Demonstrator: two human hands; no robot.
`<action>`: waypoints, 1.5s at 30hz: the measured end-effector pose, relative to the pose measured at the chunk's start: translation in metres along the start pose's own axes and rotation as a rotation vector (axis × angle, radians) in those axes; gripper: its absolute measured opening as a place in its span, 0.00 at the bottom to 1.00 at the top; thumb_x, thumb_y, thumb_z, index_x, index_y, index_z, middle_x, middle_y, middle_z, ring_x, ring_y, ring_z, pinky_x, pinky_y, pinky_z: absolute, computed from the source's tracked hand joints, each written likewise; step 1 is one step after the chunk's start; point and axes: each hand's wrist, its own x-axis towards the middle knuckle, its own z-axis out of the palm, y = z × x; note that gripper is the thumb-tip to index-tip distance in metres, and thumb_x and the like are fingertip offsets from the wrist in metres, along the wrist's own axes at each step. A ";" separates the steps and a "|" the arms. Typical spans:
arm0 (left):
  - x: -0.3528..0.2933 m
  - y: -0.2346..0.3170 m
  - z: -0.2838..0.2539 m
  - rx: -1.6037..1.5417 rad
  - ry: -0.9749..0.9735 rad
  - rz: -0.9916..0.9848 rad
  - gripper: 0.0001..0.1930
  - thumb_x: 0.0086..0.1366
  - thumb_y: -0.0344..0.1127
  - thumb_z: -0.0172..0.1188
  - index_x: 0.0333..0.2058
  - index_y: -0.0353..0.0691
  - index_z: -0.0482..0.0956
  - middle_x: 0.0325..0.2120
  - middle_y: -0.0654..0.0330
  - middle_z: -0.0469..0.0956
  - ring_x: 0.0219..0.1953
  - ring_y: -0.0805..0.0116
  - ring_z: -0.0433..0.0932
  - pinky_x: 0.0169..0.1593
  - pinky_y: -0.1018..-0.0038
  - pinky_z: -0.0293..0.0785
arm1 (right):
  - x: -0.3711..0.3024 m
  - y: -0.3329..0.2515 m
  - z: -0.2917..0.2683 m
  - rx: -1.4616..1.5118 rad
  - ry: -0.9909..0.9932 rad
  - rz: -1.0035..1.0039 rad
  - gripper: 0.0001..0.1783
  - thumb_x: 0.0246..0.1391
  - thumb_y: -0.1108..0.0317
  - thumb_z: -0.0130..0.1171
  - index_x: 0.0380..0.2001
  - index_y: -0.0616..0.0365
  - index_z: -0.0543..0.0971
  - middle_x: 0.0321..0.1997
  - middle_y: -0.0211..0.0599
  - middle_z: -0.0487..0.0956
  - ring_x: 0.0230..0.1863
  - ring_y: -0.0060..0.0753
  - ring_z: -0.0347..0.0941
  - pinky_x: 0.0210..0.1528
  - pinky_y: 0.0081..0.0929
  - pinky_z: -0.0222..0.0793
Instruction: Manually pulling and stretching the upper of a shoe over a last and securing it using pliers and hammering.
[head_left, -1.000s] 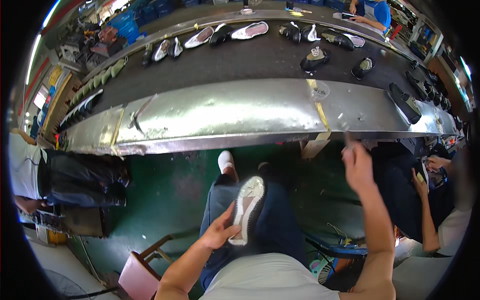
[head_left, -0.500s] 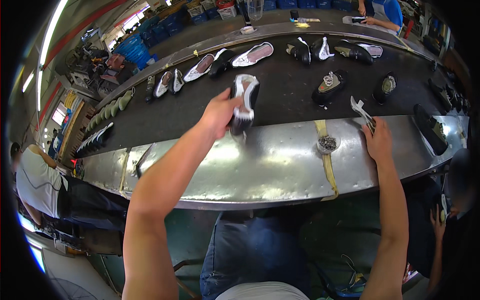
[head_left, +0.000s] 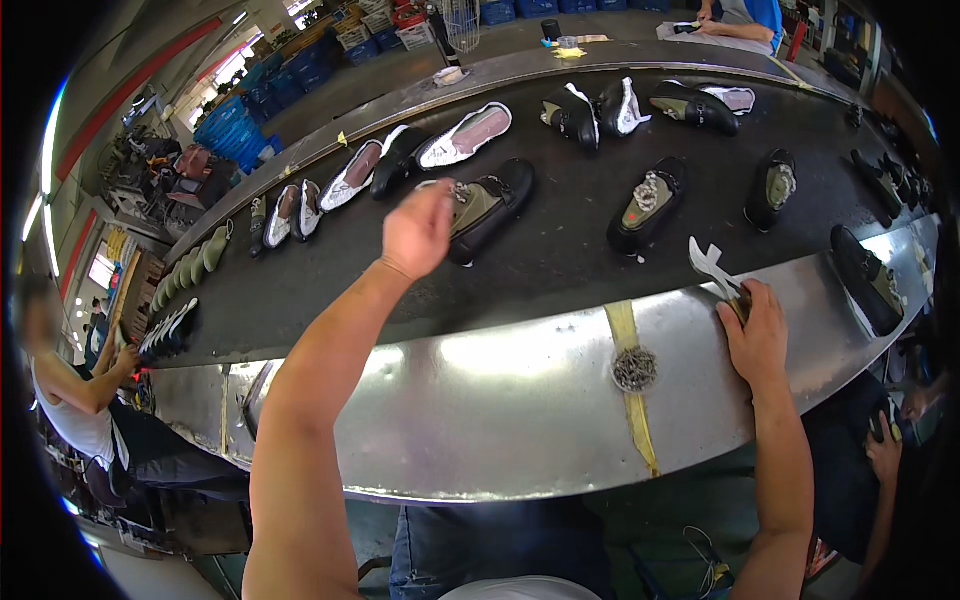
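Note:
My left hand (head_left: 418,228) is over the belt, at the near left end of a black shoe (head_left: 510,192) with an olive inside. Its fingers are curled together, and a small silvery bit shows by the fingertips. Whether they grip the shoe or something small is hidden. My right hand (head_left: 755,335) is closed round the handles of metal pincers (head_left: 712,265), whose pale jaws point away to the left. A round heap of small metal pieces (head_left: 634,370) sits on the metal ledge, left of my right hand. A black shoe with a silvery chain (head_left: 645,205) lies beyond the pincers.
More black shoes (head_left: 772,190) and white-lined shoes (head_left: 465,138) lie along the dark belt (head_left: 560,270). Another shoe (head_left: 865,280) rests at the ledge's right end. Yellow tape (head_left: 640,440) crosses the metal ledge (head_left: 480,430). Co-workers are at the left (head_left: 75,385), far right and right edge.
The shoe my left hand held up is no longer raised; a black shoe now lies on the belt beside that hand. My right hand still holds the pincers. The whole view has shifted.

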 end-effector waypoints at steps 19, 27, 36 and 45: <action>0.147 -0.180 0.064 0.298 -0.191 -0.692 0.48 0.51 0.80 0.56 0.64 0.57 0.72 0.74 0.47 0.35 0.74 0.42 0.44 0.69 0.45 0.51 | 0.002 -0.028 0.015 -0.017 -0.041 0.132 0.21 0.50 0.67 0.65 0.46 0.63 0.72 0.40 0.48 0.75 0.41 0.50 0.73 0.46 0.40 0.69; 0.132 -0.163 0.056 0.404 -0.193 -0.631 0.46 0.52 0.77 0.60 0.57 0.43 0.78 0.69 0.42 0.51 0.68 0.43 0.58 0.66 0.55 0.64 | -0.001 -0.037 0.018 -0.008 -0.032 0.143 0.21 0.52 0.65 0.64 0.47 0.63 0.72 0.40 0.49 0.76 0.41 0.49 0.74 0.46 0.40 0.69; -0.047 -0.090 -0.086 0.472 -0.299 -0.479 0.42 0.56 0.72 0.60 0.46 0.31 0.80 0.61 0.32 0.64 0.61 0.42 0.69 0.62 0.58 0.68 | -0.007 -0.037 0.019 -0.068 -0.017 0.047 0.24 0.54 0.58 0.65 0.49 0.60 0.74 0.45 0.49 0.78 0.47 0.54 0.74 0.51 0.44 0.69; -0.289 0.016 -0.215 0.480 -0.021 -0.492 0.30 0.53 0.57 0.72 0.31 0.28 0.78 0.58 0.25 0.66 0.47 0.30 0.77 0.50 0.54 0.76 | -0.027 -0.053 0.002 -0.080 0.275 -0.246 0.25 0.55 0.59 0.64 0.51 0.62 0.72 0.49 0.50 0.77 0.50 0.58 0.72 0.54 0.47 0.67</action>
